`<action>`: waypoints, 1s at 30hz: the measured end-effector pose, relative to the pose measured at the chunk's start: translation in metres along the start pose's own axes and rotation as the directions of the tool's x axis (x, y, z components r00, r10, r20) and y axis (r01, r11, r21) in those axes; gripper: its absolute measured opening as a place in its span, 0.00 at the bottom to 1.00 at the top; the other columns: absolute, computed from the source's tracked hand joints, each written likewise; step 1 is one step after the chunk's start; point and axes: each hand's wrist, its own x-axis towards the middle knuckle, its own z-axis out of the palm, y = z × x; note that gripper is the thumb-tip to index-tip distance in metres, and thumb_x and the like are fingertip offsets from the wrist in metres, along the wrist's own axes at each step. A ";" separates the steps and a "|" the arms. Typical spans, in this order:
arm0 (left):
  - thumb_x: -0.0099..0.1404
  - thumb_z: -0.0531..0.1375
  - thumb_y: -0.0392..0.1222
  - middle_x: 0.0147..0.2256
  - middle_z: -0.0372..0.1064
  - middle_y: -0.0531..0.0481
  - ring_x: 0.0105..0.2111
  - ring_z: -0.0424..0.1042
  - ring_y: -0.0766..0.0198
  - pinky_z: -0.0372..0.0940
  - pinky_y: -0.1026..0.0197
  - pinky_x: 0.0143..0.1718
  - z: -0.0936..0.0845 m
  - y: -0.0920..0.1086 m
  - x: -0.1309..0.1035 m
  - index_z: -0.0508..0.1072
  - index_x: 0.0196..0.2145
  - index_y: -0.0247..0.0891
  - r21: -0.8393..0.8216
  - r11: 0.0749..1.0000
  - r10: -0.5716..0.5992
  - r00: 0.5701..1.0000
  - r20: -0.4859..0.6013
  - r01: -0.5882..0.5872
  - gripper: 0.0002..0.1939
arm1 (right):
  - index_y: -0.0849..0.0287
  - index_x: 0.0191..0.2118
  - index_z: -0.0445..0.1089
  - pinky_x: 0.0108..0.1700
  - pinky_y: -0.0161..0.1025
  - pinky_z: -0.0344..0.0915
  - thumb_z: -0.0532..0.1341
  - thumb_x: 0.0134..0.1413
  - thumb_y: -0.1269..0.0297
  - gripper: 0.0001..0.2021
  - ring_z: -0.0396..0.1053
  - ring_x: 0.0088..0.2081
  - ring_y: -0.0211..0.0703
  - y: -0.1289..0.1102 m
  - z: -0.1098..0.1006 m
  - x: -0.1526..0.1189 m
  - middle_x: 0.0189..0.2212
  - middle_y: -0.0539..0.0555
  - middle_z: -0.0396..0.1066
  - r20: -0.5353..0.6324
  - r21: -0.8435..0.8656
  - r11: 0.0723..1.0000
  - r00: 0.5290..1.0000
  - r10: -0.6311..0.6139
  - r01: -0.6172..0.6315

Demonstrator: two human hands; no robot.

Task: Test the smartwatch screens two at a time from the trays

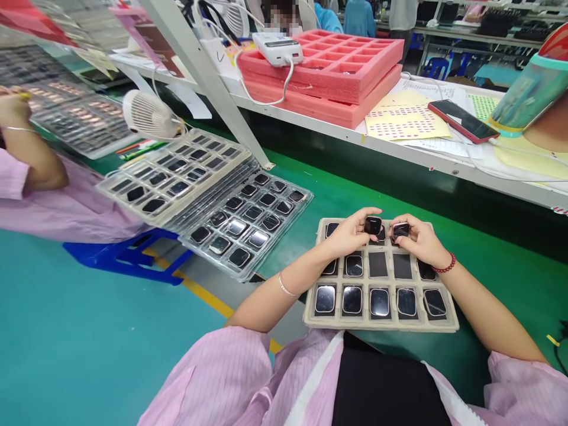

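A beige tray [381, 324] lies on the green table in front of me, with square watch-like pieces in many of its compartments. Two compartments in the middle row hold only dark squares. Over the back row, my left hand [350, 234] pinches a dark watch piece [373, 225] between thumb and fingers. Close beside it, my right hand [419, 239] grips another watch piece [400, 231]. The two pieces are held slightly apart, their dark faces toward me.
Left of the tray, a clear plastic tray [248, 273] of watch pieces adjoins a beige tray [104, 184]. A shelf [328, 127] behind carries red foam trays [310, 94], a phone [464, 120] and a cup [528, 89]. A co-worker's arm [39, 163] is at far left.
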 end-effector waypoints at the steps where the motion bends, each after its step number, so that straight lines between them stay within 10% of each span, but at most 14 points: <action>1: 0.48 0.58 0.26 0.41 0.72 0.47 0.35 0.74 0.67 0.67 0.63 0.40 0.000 0.001 0.000 0.65 0.52 0.37 -0.026 1.000 -0.011 1.000 -0.016 0.010 0.31 | 0.56 0.45 0.68 0.37 0.42 0.71 0.63 0.49 0.68 0.15 0.72 0.33 0.44 0.000 0.000 0.001 0.37 0.54 0.76 -0.002 0.013 1.000 1.000 0.005 -0.005; 6: 0.43 0.61 0.26 0.33 0.70 0.54 0.24 0.69 0.72 0.61 0.70 0.23 0.014 0.039 -0.026 0.65 0.44 0.39 -0.268 0.952 -0.072 0.960 0.271 0.148 0.28 | 0.56 0.47 0.69 0.33 0.40 0.73 0.66 0.51 0.64 0.16 0.74 0.33 0.43 -0.003 -0.003 0.001 0.40 0.55 0.77 -0.069 0.138 0.988 0.994 0.081 -0.071; 11: 0.45 0.61 0.27 0.35 0.70 0.50 0.30 0.73 0.66 0.71 0.65 0.30 0.037 0.109 -0.083 0.69 0.41 0.37 -0.316 0.847 0.013 0.577 0.816 0.428 0.23 | 0.53 0.61 0.65 0.38 0.43 0.77 0.63 0.60 0.54 0.25 0.77 0.41 0.47 -0.010 -0.007 -0.011 0.52 0.60 0.75 -0.030 0.391 0.898 0.973 0.230 -0.200; 13: 0.45 0.60 0.28 0.35 0.69 0.49 0.31 0.74 0.65 0.70 0.66 0.30 0.040 0.124 -0.098 0.71 0.40 0.36 -0.292 0.833 0.020 0.503 0.864 0.469 0.21 | 0.51 0.64 0.63 0.39 0.45 0.78 0.61 0.63 0.52 0.26 0.77 0.45 0.50 -0.020 -0.006 -0.018 0.55 0.62 0.73 0.010 0.434 0.868 0.965 0.262 -0.241; 15: 0.47 0.60 0.30 0.35 0.69 0.48 0.31 0.74 0.65 0.69 0.67 0.28 0.039 0.127 -0.105 0.72 0.39 0.36 -0.312 0.829 0.012 0.543 0.840 0.464 0.19 | 0.49 0.62 0.66 0.37 0.44 0.78 0.62 0.62 0.52 0.24 0.77 0.45 0.51 -0.036 -0.002 -0.025 0.55 0.61 0.73 0.033 0.458 0.852 0.963 0.269 -0.254; 23: 0.54 0.60 0.26 0.35 0.72 0.51 0.27 0.70 0.73 0.66 0.71 0.28 -0.002 0.075 -0.067 0.68 0.48 0.40 -0.306 0.952 0.070 0.947 0.313 0.031 0.23 | 0.52 0.48 0.72 0.29 0.32 0.72 0.73 0.49 0.52 0.22 0.74 0.31 0.38 -0.145 0.031 -0.067 0.41 0.54 0.74 0.262 0.623 0.766 0.965 -0.014 -0.158; 30: 0.54 0.61 0.27 0.35 0.72 0.51 0.25 0.69 0.74 0.64 0.71 0.27 -0.006 0.053 -0.043 0.66 0.48 0.40 -0.249 0.964 -0.008 0.952 0.307 0.088 0.24 | 0.58 0.46 0.71 0.40 0.34 0.71 0.75 0.48 0.54 0.23 0.74 0.37 0.38 -0.204 0.036 -0.083 0.40 0.55 0.74 0.362 0.479 0.840 0.929 0.076 -0.255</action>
